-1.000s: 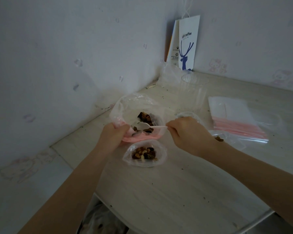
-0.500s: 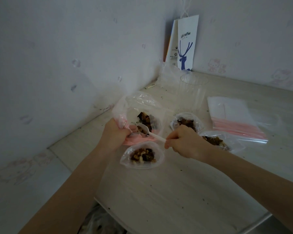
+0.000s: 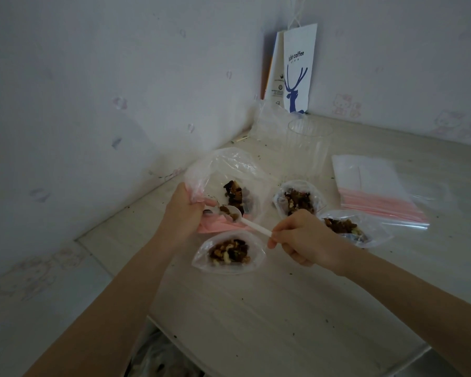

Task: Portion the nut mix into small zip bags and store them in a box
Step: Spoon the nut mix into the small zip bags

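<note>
The right hand (image 3: 302, 240) pinches the thin handle of one white spoon (image 3: 252, 225) in its curled fingers, and the left hand (image 3: 180, 213) grips the rim of one big bag (image 3: 229, 167). Nut mix (image 3: 235, 195) lies inside that bag, and a bit sits in the spoon's bowl at its mouth. Three open small bags (image 3: 200, 258) of nuts sit on the table (image 3: 256, 308), one just below the spoon and two partly hidden behind the right hand; past them are one pile of empty zip bags (image 3: 370, 186), one clear cup (image 3: 307, 151) and one paper bag (image 3: 298, 69).
</note>
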